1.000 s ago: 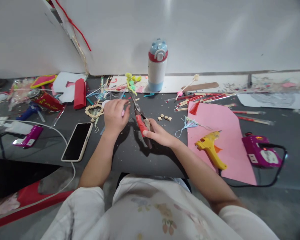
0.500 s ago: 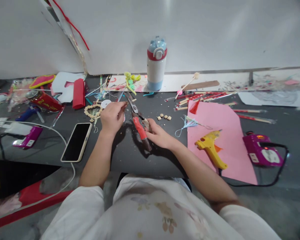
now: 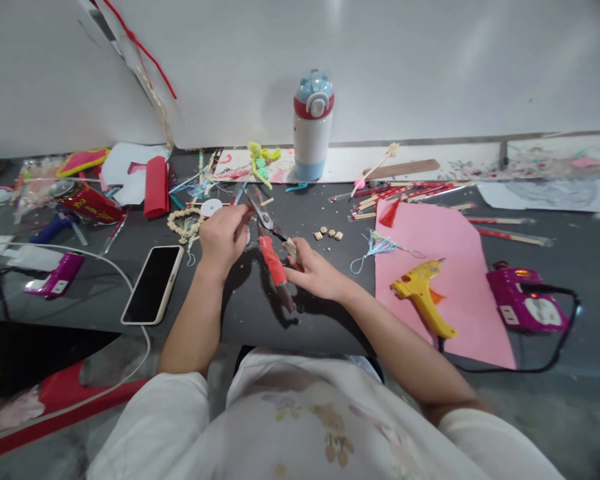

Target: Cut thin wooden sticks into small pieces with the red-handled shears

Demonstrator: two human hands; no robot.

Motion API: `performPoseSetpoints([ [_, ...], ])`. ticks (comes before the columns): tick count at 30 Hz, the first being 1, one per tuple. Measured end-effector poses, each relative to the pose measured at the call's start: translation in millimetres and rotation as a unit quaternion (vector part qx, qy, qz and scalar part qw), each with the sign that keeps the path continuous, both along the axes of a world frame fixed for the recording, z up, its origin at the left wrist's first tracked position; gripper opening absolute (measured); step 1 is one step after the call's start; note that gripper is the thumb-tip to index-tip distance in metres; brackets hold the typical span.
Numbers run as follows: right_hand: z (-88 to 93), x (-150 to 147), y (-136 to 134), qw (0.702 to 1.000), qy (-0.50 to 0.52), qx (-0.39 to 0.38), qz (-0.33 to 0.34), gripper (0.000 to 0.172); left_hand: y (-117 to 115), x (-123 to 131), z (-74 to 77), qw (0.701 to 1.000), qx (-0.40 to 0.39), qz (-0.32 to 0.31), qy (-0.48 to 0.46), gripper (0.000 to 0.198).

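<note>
Between my hands is a pair of shears [image 3: 272, 260] with red-wrapped handles, its blades pointing away from me. My right hand [image 3: 313, 268] grips one handle, with the thumb near the red wrap. My left hand [image 3: 225, 235] is closed beside the blades, its fingertips pinched on something too small to make out. Left of it lie a beaded loop [image 3: 185, 224] and a white disc [image 3: 211, 207]. Several small wooden pieces [image 3: 330, 233] rest right of the shears.
A bottle [image 3: 313, 133] stands at the back. On the right, a yellow glue gun [image 3: 423, 293] lies on pink paper [image 3: 473, 300] beside a purple power strip [image 3: 527, 300]. A phone [image 3: 153, 285], a red can [image 3: 90, 201] and another purple block [image 3: 57, 275] lie left.
The shears' red-wrapped handle has swung slightly left, and the blades have shifted a little left. My hands have barely moved.
</note>
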State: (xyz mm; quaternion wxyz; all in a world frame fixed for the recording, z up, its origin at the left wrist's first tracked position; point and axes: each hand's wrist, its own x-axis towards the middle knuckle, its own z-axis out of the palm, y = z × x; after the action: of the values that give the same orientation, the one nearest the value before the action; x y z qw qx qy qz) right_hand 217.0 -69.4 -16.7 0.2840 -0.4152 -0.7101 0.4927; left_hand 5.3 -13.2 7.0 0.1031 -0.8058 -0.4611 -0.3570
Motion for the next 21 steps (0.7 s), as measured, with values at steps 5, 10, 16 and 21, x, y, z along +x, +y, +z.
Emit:
performPoseSetpoints([
  [5, -1.6, 0.3, -0.7, 1.000, 0.013, -0.006, -0.005, 0.044, -0.3, 2.0, 2.5, 0.999, -0.002, 0.031, 0.016, 0.024],
  [10, -2.9, 1.0, 1.0, 0.999, 0.043, -0.027, -0.008, 0.045, -0.9, 3.9, 3.1, 1.000, 0.001, 0.023, 0.007, 0.025],
  [16, 0.7, 2.9, 1.5, 0.998, 0.052, -0.032, -0.002, 0.042, -1.7, 5.0, 4.1, 1.000, 0.004, 0.014, 0.001, 0.025],
  [21, -0.2, 2.0, 1.8, 0.997, 0.064, -0.036, 0.004, 0.041, -1.8, 6.0, 4.4, 1.000, 0.015, 0.014, 0.005, 0.023],
])
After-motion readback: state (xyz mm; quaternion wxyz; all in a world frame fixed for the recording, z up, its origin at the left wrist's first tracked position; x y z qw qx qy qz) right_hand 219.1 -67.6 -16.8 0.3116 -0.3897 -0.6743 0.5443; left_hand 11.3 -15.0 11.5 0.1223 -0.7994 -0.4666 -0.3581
